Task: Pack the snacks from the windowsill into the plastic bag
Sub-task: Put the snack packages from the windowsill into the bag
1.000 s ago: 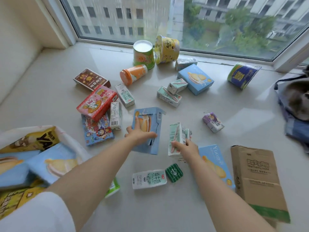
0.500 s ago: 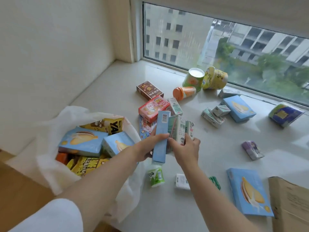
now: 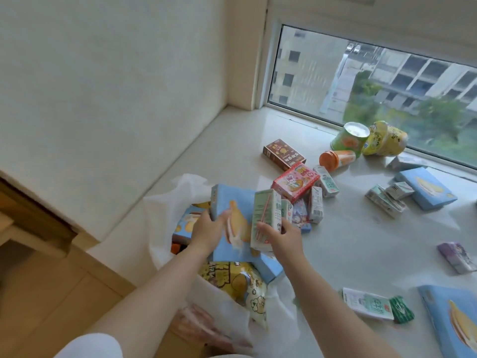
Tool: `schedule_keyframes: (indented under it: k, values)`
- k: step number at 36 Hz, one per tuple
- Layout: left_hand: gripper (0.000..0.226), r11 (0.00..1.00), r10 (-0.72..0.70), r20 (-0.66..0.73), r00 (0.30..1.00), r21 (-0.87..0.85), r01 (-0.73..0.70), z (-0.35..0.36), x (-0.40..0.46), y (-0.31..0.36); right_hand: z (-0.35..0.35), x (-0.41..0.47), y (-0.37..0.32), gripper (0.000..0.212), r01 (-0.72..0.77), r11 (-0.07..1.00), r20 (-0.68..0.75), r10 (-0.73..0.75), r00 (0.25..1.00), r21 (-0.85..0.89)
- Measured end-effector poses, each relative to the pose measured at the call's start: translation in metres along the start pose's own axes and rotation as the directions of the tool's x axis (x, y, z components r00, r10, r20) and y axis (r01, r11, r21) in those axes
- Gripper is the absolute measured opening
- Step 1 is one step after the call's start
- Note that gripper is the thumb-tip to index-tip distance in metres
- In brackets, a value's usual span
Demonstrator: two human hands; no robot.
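Observation:
My left hand (image 3: 206, 229) grips a light blue snack box (image 3: 232, 223) with a cake picture, held over the open white plastic bag (image 3: 165, 210). My right hand (image 3: 282, 237) holds upright green-and-white milk cartons (image 3: 265, 218) just right of the box, also above the bag. The bag sits at the windowsill's left front edge and holds a yellow snack packet (image 3: 232, 280) and other blue boxes (image 3: 187, 222). On the windowsill (image 3: 348, 241) lie a red box (image 3: 295, 180), a brown box (image 3: 284, 154), an orange bottle (image 3: 335, 158), two cups (image 3: 353, 136) and more cartons.
A white wall (image 3: 116, 99) closes the left side and the window (image 3: 374, 86) runs along the back. A purple carton (image 3: 456, 257), a flat milk carton (image 3: 367, 303), a green packet (image 3: 401, 309) and a blue box (image 3: 454, 324) lie at the right. A wooden ledge (image 3: 38, 228) lies lower left.
Both hands picked up the blue box and the milk cartons from the windowsill and carried them left over the bag. The view swung left toward the bag and wall.

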State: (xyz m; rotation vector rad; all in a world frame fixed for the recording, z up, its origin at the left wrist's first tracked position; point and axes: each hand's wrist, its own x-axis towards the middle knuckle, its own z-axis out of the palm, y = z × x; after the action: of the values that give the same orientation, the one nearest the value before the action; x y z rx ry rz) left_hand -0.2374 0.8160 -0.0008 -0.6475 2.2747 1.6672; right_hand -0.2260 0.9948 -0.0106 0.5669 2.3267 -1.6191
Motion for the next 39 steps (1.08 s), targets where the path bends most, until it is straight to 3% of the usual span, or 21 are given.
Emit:
schedule_keyframes:
  k: [2,5,9,14,16,19,20,22,24,26,30,32,34,36,38,39]
  values:
    - [0.046,0.993,-0.072,-0.038,0.997,0.094,0.075,-0.013,0.013,-0.015,0.01,0.011,0.02,0.09,-0.024,0.999,0.024,0.025,0.999,-0.037]
    - [0.063,0.918,-0.119,-0.124,0.985,0.364,0.157,-0.023,0.026,-0.037,0.016,-0.003,0.017,0.065,-0.045,0.99,0.019,0.048,0.999,-0.131]
    - [0.058,0.79,-0.003,-0.093,0.996,0.61,0.06,-0.003,0.021,-0.054,0.018,-0.014,0.017,0.04,-0.076,0.965,-0.016,0.075,0.997,-0.253]
    - [0.06,0.693,0.047,0.023,0.999,0.719,-0.049,0.03,0.015,-0.049,0.019,-0.018,0.02,0.053,-0.079,0.949,-0.103,0.049,0.993,-0.305]
    - [0.058,0.603,0.138,0.025,0.99,0.791,-0.104,0.02,0.02,-0.043,0.017,-0.019,0.012,0.045,-0.044,0.948,-0.132,0.003,0.991,-0.315]
    - [0.047,0.478,0.41,-0.022,0.912,0.857,-0.194,-0.011,0.024,-0.045,0.022,-0.021,-0.005,0.036,0.05,0.976,-0.084,-0.07,0.994,-0.214]
    - [0.048,0.48,0.426,-0.057,0.903,0.86,-0.172,-0.024,0.024,-0.049,0.027,-0.023,-0.013,0.044,0.08,0.988,-0.047,-0.087,0.995,-0.132]
    - [0.057,0.5,0.281,-0.134,0.95,0.865,-0.026,-0.046,0.022,-0.061,0.041,-0.024,-0.024,0.051,0.106,0.993,0.041,-0.108,0.993,0.043]
    - [0.065,0.546,0.141,-0.22,0.965,0.831,0.11,-0.066,0.019,-0.073,0.058,-0.027,-0.035,0.031,0.094,0.974,0.163,-0.129,0.978,0.205]
    - [0.061,0.617,0.073,-0.237,0.969,0.774,0.143,-0.082,0.016,-0.081,0.076,-0.032,-0.047,0.019,0.089,0.96,0.262,-0.16,0.952,0.264]
    - [0.051,0.633,0.065,-0.174,0.983,0.769,0.094,-0.101,0.007,-0.08,0.115,-0.033,-0.053,0.019,0.159,0.976,0.369,-0.204,0.907,0.15]
    - [0.045,0.657,0.085,-0.154,0.984,0.751,0.061,-0.108,0.005,-0.077,0.133,-0.028,-0.046,0.026,0.255,0.964,0.382,-0.208,0.9,-0.075]
    - [0.046,0.69,0.097,-0.122,0.988,0.724,0.022,-0.118,0.004,-0.075,0.141,-0.021,-0.036,0.038,0.354,0.848,0.401,-0.188,0.897,-0.394]
    - [0.055,0.695,0.086,-0.095,0.992,0.719,0.009,-0.129,0.006,-0.074,0.14,-0.016,-0.026,0.043,0.483,0.587,0.45,-0.215,0.867,-0.649]
    - [0.06,0.701,0.056,-0.083,0.995,0.713,0.02,-0.14,0.007,-0.075,0.133,-0.011,-0.015,0.045,0.557,0.339,0.507,-0.229,0.831,-0.758]
    - [0.062,0.705,0.049,-0.066,0.997,0.709,0.012,-0.143,0.007,-0.076,0.128,-0.008,-0.011,0.046,0.551,0.293,0.505,-0.222,0.834,-0.782]
